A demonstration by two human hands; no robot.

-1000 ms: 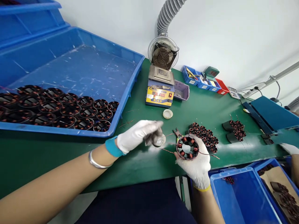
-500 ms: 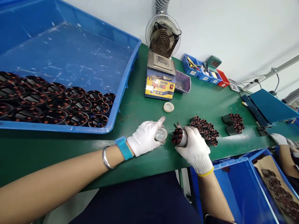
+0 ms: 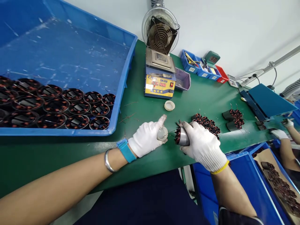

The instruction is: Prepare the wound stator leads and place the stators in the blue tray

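Observation:
My left hand (image 3: 147, 139), in a white glove, is closed around a small round cup (image 3: 162, 134) on the green bench. Its thumb points up past the cup's rim. In my right hand (image 3: 203, 145), gloved too, is a motor stator (image 3: 183, 137) with a grey metal shell and dark reddish windings. The stator lies tilted on its side, its wound end facing the cup. Thin wire ends stick out from it and reach to the cup's edge; whether they touch the contents I cannot tell. A shallow white dish (image 3: 169, 105) lies beyond the cup.
A large blue tray (image 3: 126, 78) with rows of stators stands at left. Behind are a yellow-fronted CM 558 unit (image 3: 159, 86), a fan (image 3: 161, 36) and a purple bin (image 3: 184, 79). More stators (image 3: 206, 122) stand right. A co-worker's gloved hand (image 3: 280, 134) shows far right.
My right hand has turned the stator further onto its side, so its wire ends now point left at the cup. The left hand keeps its hold on the cup. The view has shifted slightly.

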